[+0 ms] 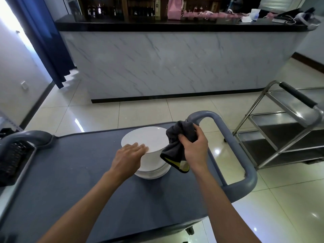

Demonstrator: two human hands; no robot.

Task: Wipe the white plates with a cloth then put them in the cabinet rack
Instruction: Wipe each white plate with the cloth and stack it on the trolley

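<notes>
Your left hand [130,156] lies flat, fingers straight, on the near rim of the top plate of the stack of white plates [149,151]. The stack stands on the grey cart [70,172], toward its right handle [233,142]. Just right of the stack, your right hand [194,146] grips a bunched dark grey cloth [177,144], whose yellow-edged corner hangs down beside the plates. Right of the stack, past the handle, a steel trolley [289,127] stands on the tiled floor [140,113]. Beyond the stack rises a marble-fronted bar [166,64].

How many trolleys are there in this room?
2. The grey cart in front of the person carries the stack of white plates; the steel trolley stands to its right. Others may be outside the view.
</notes>
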